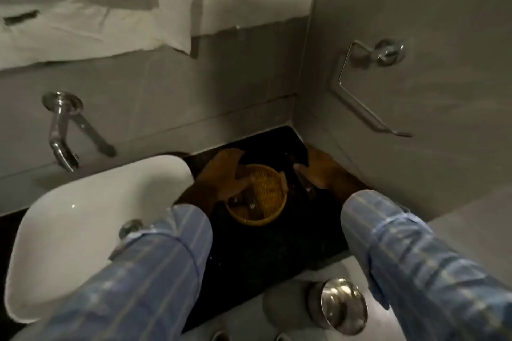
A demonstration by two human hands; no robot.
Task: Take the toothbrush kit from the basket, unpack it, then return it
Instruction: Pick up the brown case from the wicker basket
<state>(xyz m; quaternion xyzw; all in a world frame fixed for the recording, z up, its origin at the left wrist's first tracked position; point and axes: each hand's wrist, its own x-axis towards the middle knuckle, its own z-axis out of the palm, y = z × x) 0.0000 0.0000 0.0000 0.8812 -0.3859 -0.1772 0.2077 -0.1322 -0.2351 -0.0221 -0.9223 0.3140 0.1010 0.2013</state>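
Observation:
A round yellow woven basket (267, 196) stands on the black counter (249, 252) in the corner. Dark items with small glints lie in its near left part (243, 202). My left hand (227, 174) lies on the basket's left rim, fingers curled over the edge into it. My right hand (318, 171) is just right of the basket, near the side wall. It grips a dark flat packet (300, 156), which I take for the toothbrush kit, held above the counter; its details are lost against the dark surface. Both sleeves are blue striped.
A white basin (83, 224) sits left of the counter, with a wall tap (59, 133) above it. An empty chrome paper holder (360, 86) hangs on the right wall. A chrome flush button (342, 304) is at the near edge. White towels (97, 14) hang above.

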